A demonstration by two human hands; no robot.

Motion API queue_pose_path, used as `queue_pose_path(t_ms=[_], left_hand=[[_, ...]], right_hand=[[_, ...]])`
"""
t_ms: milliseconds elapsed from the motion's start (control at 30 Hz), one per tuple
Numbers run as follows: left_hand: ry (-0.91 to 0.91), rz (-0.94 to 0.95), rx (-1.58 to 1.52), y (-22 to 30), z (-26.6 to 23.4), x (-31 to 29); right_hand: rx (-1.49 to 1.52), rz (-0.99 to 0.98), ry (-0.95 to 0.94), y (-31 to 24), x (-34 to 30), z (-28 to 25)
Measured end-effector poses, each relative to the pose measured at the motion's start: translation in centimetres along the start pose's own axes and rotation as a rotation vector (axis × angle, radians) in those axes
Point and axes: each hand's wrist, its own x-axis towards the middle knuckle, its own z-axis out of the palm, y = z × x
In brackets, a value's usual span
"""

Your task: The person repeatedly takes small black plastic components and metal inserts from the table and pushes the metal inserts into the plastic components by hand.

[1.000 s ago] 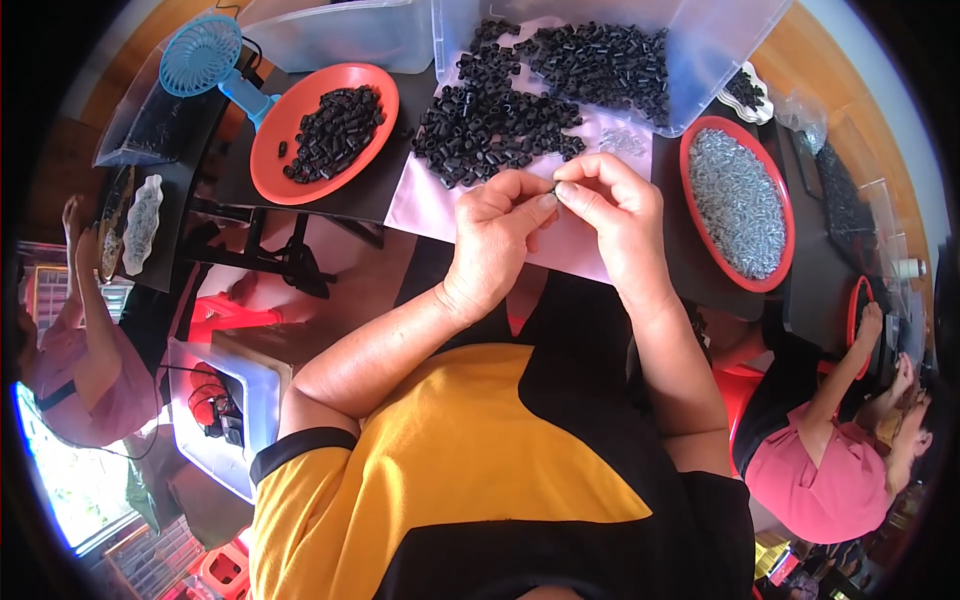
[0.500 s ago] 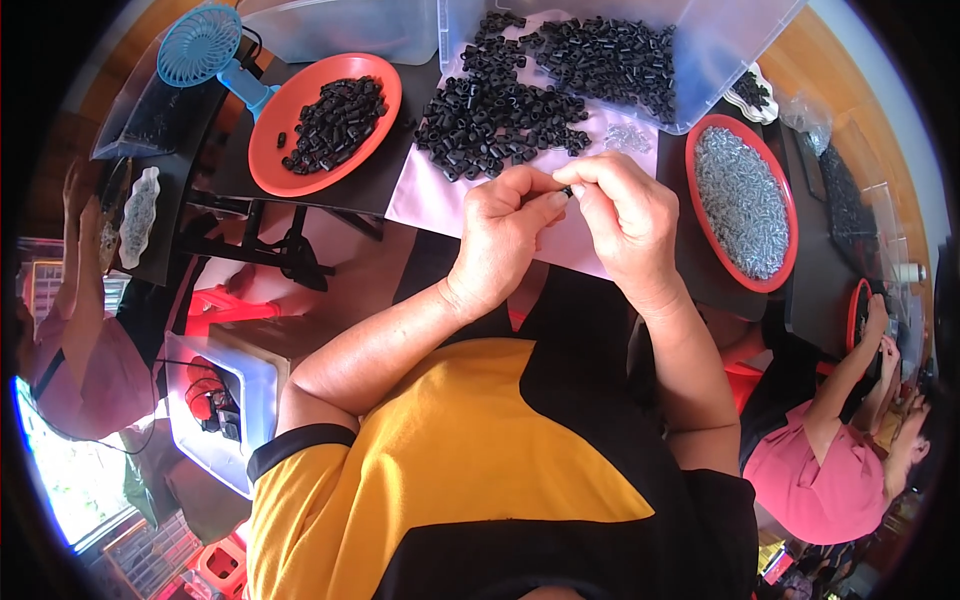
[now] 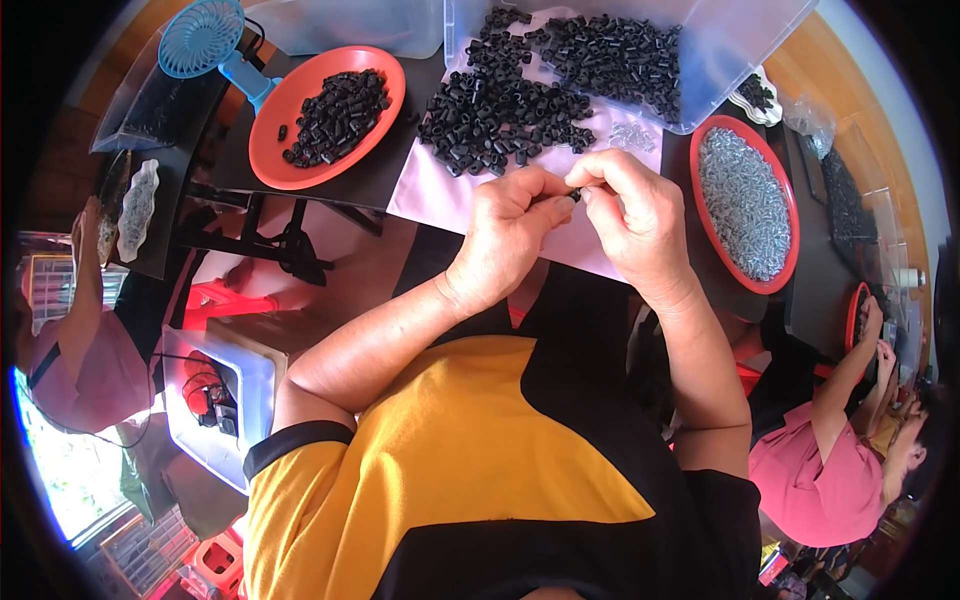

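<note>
Between my two hands, above the near edge of a pink cloth [image 3: 432, 198], is a small black plastic piece [image 3: 574, 195], mostly covered by fingers. My left hand [image 3: 508, 222] pinches it between thumb and forefinger. From the other side, my right hand [image 3: 637, 218] closes its fingertips on the same piece. Loose black tubular pieces [image 3: 500, 115] lie heaped on the cloth just beyond my hands. A few small clear or silvery bits [image 3: 632, 137] lie at the heap's right side.
A red plate [image 3: 268, 155] of black pieces is at left, beside a blue fan [image 3: 201, 40]. At right, another red plate [image 3: 796, 215] holds silvery metal pieces. A tipped clear bin [image 3: 735, 50] with black pieces stands at the back. People in pink sit at left and right.
My right hand has shifted slightly right, its fingertips still at the black piece. My left hand has barely moved. The person at left has moved their arms.
</note>
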Motion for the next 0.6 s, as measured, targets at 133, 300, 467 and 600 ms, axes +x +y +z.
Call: queue_pose_path(t_ms=[133, 300, 467, 600], left_hand=[[-0.028, 0.051, 0.06, 0.0, -0.2, 0.1], [0.033, 0.152, 0.068, -0.8, 0.1, 0.1], [0.016, 0.078, 0.042, -0.1, 0.1, -0.2], [0.005, 0.085, 0.102, 0.0, 0.0, -0.4]], right_hand=[[-0.087, -0.115, -0.066, 0.0, 0.4, -0.3], [-0.445, -0.411, -0.012, -0.6, -0.3, 0.9], [-0.075, -0.137, 0.036, 0.0, -0.3, 0.7], [-0.036, -0.098, 0.01, 0.0, -0.2, 0.4]])
